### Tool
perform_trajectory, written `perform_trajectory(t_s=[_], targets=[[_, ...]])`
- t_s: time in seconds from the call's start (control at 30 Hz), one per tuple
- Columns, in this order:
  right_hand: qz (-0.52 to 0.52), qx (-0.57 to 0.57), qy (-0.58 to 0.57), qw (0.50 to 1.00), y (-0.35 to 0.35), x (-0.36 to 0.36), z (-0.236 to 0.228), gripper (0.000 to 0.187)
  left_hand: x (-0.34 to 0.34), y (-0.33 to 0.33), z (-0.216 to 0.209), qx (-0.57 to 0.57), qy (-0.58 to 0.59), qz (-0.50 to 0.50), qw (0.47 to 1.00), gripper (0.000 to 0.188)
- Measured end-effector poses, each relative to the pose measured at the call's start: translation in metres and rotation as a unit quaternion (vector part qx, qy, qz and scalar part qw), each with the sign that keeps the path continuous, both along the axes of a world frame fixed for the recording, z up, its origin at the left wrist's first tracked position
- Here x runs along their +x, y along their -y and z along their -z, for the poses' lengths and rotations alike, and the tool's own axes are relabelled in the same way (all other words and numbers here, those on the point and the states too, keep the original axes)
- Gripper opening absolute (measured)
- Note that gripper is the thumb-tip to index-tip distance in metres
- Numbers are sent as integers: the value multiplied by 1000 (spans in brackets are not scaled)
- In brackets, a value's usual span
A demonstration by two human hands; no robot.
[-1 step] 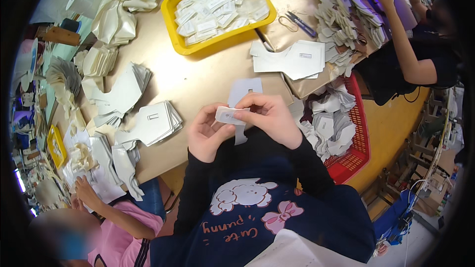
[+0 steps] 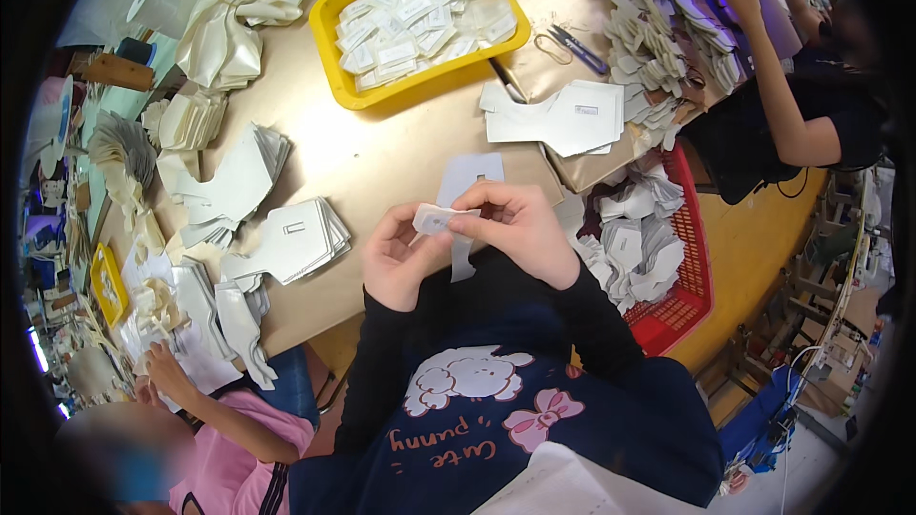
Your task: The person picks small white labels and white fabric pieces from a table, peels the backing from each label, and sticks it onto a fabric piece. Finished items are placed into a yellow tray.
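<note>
Both my hands meet at the table's near edge, over my lap. Between the thumb and fingers of my left hand point(image 2: 403, 246) is a small white label point(image 2: 432, 219) with faint print. My right hand point(image 2: 518, 227) pinches the label's other end. Beneath the fingers lies a pale grey cut piece point(image 2: 468, 175) with a small rectangular slot. Its narrow tail hangs down below my hands, and its middle is hidden by them. Beyond, a yellow tray point(image 2: 336, 76) holds many similar white labels.
Stacks of white cut pieces point(image 2: 296, 238) lie to the left, another stack point(image 2: 572, 119) to the right. Near that are thread snips point(image 2: 582, 50). A red basket point(image 2: 689, 257) of pieces stands at my right. Co-workers sit at the lower left point(image 2: 239, 448) and upper right point(image 2: 806, 133).
The label has tilted a little between my fingers, showing less of its face. My hands stay in nearly the same place.
</note>
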State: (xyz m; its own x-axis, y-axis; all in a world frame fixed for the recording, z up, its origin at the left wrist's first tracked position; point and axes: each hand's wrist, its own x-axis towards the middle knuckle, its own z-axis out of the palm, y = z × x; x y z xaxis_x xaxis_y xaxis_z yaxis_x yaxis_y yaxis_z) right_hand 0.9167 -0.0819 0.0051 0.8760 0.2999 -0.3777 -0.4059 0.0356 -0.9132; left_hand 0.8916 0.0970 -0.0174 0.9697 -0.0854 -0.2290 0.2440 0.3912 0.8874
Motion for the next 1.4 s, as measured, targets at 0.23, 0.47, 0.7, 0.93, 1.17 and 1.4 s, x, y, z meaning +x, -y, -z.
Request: perform_trajectory(t_s=[0.23, 0.47, 0.7, 0.93, 1.17, 1.4], targets=[[169, -344, 380, 842, 73, 79, 18, 22, 17, -3, 1, -119, -64, -33, 990, 17], [71, -662, 347, 661, 144, 162, 99, 22, 17, -9, -13, -177, -118, -29, 977, 16], [212, -439, 364, 793, 134, 142, 62, 20, 15, -5, -10, -152, -111, -48, 981, 34], [33, 27, 20, 999, 50, 17, 16, 34, 17, 3, -1, -136, -105, -55, 983, 40], [-1, 174, -74, 982, 17, -16, 11, 43, 11, 11, 2, -83, -64, -57, 993, 41], [41, 192, -87, 977, 3, -30, 6, 42, 4, 14, -1, -26, -31, -57, 998, 41]])
